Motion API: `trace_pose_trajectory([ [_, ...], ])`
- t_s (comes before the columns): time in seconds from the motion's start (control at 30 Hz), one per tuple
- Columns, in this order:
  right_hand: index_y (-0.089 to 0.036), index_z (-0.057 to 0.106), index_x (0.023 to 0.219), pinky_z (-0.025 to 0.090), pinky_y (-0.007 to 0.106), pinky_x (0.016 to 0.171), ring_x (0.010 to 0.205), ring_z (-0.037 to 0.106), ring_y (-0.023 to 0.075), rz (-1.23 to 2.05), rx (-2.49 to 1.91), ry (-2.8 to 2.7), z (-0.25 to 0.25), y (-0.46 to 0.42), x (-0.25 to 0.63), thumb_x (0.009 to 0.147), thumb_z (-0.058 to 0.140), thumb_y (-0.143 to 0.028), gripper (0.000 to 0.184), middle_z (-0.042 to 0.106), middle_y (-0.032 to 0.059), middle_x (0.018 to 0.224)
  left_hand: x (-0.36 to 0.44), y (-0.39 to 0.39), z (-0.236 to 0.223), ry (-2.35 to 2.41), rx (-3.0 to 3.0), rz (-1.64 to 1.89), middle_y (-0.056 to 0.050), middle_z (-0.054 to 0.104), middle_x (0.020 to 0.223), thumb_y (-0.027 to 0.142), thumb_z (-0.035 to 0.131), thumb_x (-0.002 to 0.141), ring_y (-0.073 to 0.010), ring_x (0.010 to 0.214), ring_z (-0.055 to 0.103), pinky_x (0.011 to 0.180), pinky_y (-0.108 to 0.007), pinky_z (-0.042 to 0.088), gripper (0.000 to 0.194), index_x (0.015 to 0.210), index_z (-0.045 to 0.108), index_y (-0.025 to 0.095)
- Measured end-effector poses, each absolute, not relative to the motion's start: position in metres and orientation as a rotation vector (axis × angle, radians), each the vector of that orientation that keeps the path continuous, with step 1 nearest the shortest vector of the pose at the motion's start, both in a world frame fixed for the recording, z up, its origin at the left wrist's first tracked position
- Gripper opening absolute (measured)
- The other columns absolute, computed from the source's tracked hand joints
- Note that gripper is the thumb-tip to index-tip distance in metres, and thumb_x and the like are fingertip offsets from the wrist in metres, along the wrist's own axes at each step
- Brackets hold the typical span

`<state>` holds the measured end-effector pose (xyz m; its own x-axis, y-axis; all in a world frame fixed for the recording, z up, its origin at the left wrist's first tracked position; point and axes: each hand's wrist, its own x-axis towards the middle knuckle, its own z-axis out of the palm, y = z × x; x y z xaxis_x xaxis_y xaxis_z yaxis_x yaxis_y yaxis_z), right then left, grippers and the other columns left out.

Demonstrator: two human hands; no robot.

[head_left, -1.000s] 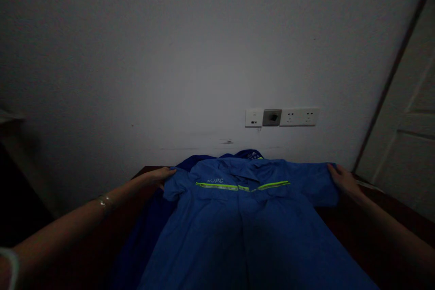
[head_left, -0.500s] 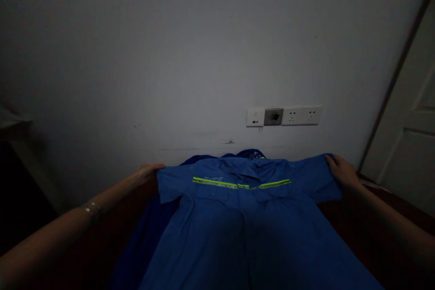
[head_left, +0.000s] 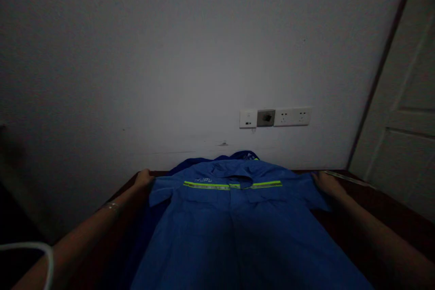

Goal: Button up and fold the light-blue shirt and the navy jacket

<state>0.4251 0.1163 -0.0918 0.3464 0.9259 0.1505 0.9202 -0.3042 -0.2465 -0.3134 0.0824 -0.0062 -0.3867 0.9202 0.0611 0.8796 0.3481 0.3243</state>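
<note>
A blue short-sleeved work shirt (head_left: 234,226) with a yellow-green reflective stripe across the chest lies front up on a dark wooden table (head_left: 377,208). My left hand (head_left: 143,178) grips the end of its left sleeve, fingers closed on the cloth. At the other side, my right hand (head_left: 325,182) holds the end of the right sleeve. Both arms are stretched out, and the sleeves are spread to the sides. A darker blue garment (head_left: 190,164) lies under the shirt and shows at its left and behind the collar.
A white wall stands right behind the table, with a row of sockets and a switch (head_left: 274,118). A white door (head_left: 404,113) is at the right. A thin flat strip (head_left: 350,179) lies on the table's far right. The room is dim.
Both hands have drawn the sleeve ends outward and then lowered them onto the table. The view has shifted slightly to the right.
</note>
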Motion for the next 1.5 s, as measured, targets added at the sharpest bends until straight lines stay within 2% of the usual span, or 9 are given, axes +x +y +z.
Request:
trace_pose_trajectory([
  [0.17,-0.005,0.052,0.107,0.047,0.038,0.071,0.086,0.063,0.0307,0.079,-2.313,-1.736,-0.099,0.08,0.425,0.085,0.034,-0.041,0.046,0.064,0.0233,0.095,-0.294,0.047,-0.003,2.575,2.055,0.074,-0.021,0.059,0.106,0.033,0.038,0.082,-0.0291,0.1,0.057,0.077,-0.034,0.044,0.038,0.105,0.054,0.007],
  [0.4,-0.014,0.06,0.095,0.047,0.035,0.071,0.081,0.064,0.0261,0.253,-2.081,-1.971,-0.096,-0.037,0.413,0.085,0.033,-0.041,0.04,0.067,0.015,0.091,-0.24,-0.057,0.009,2.037,2.3,-0.115,-0.011,0.066,0.087,0.048,0.032,0.082,-0.0225,0.079,0.064,0.069,-0.03,0.048,0.044,0.082,0.063,0.016],
  [0.53,-0.017,0.064,0.093,0.047,0.038,0.072,0.082,0.065,0.0273,0.352,-2.109,-1.977,-0.095,-0.114,0.391,0.085,0.031,-0.049,0.047,0.068,0.0127,0.091,-0.213,-0.118,0.007,1.839,1.959,-0.374,-0.01,0.06,0.052,0.065,0.026,0.078,-0.0197,0.043,0.057,0.045,-0.031,0.047,0.061,0.056,0.055,0.015],
  [0.63,-0.017,0.063,0.103,0.046,0.043,0.077,0.089,0.063,0.0301,0.375,-2.143,-1.96,-0.101,-0.162,0.378,0.084,0.029,-0.054,0.054,0.067,0.0132,0.098,-0.209,-0.149,-0.003,1.728,1.832,-0.481,-0.009,0.05,0.039,0.068,0.03,0.074,-0.0186,0.034,0.05,0.037,-0.031,0.045,0.061,0.045,0.046,0.017],
  [0.83,-0.016,0.059,0.108,0.046,0.044,0.077,0.088,0.063,0.0322,0.225,-2.213,-1.832,-0.122,-0.227,0.377,0.08,0.035,-0.054,0.053,0.068,0.0145,0.096,-0.232,-0.176,-0.034,1.658,1.713,-0.326,0.002,0.044,0.038,0.06,0.048,0.066,-0.0138,0.029,0.044,0.031,-0.024,0.039,0.043,0.061,0.049,0.017],
  [1.0,-0.022,0.061,0.086,0.049,0.031,0.068,0.075,0.065,0.0244,0.55,-1.927,-1.817,-0.116,-0.253,0.374,0.081,0.034,-0.053,0.041,0.07,0.0068,0.083,-0.244,-0.188,-0.04,1.656,1.534,0.072,0.001,0.052,0.05,0.061,0.049,0.06,-0.0121,0.041,0.051,0.036,-0.021,0.042,0.044,0.066,0.05,0.017],
  [1.1,-0.023,0.063,0.078,0.05,0.029,0.069,0.077,0.065,0.0238,0.665,-1.886,-1.781,-0.108,-0.263,0.367,0.079,0.036,-0.058,0.044,0.071,0.005,0.08,-0.241,-0.202,-0.036,1.685,1.365,0.339,0.001,0.054,0.051,0.065,0.05,0.056,-0.0135,0.046,0.056,0.041,-0.022,0.046,0.049,0.065,0.047,0.017],
  [1.3,-0.019,0.07,0.08,0.05,0.034,0.081,0.092,0.063,0.0296,0.688,-1.988,-1.66,-0.103,-0.281,0.349,0.07,0.044,-0.065,0.053,0.071,0.0082,0.091,-0.228,-0.235,-0.04,1.834,1.446,-0.036,-0.007,0.056,0.044,0.067,0.048,0.061,-0.0201,0.04,0.057,0.035,-0.026,0.044,0.05,0.058,0.047,0.017],
  [1.5,-0.016,0.065,0.098,0.044,0.038,0.093,0.11,0.052,0.0326,0.651,-2.035,-1.41,-0.096,-0.292,0.343,0.06,0.045,-0.068,0.067,0.066,0.0101,0.108,-0.215,-0.252,-0.048,1.735,1.398,-0.121,-0.003,0.057,0.043,0.037,0.056,0.057,-0.023,0.043,0.06,0.037,-0.029,0.048,0.024,0.064,0.041,0.02],
])
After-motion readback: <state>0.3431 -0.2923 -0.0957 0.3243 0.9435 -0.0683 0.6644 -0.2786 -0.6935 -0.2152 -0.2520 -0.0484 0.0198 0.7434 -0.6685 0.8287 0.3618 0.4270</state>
